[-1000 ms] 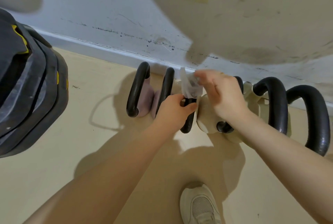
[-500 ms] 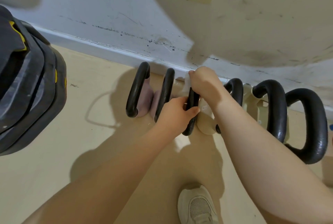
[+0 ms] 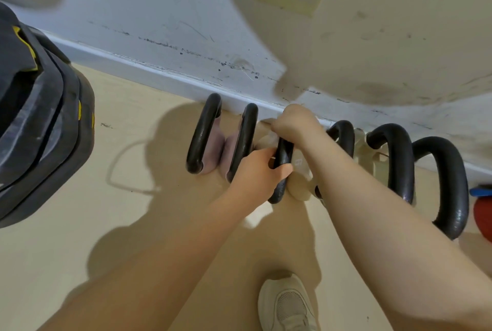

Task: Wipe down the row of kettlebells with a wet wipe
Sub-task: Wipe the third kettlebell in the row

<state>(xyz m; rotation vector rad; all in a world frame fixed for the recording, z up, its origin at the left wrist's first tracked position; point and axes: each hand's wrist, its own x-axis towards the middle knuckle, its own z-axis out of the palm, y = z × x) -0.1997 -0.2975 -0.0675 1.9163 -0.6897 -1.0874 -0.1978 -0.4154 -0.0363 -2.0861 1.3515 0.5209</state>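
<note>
The left hand (image 3: 259, 171) still grips the black curved handle of the third, cream kettlebell (image 3: 282, 155). The right hand (image 3: 294, 122), fingers curled closed, has slid to the handle's far end since a second ago, now hiding the white wet wipe (image 3: 269, 128).

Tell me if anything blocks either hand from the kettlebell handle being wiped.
Nothing visible does. The left hand already has its grip on the third black curved kettlebell handle from the left, and the right hand is closed over its far end. The wipe is barely visible there.

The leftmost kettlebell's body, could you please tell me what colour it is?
Pale pinkish-purple body under a black handle, seen in the head view.
</note>
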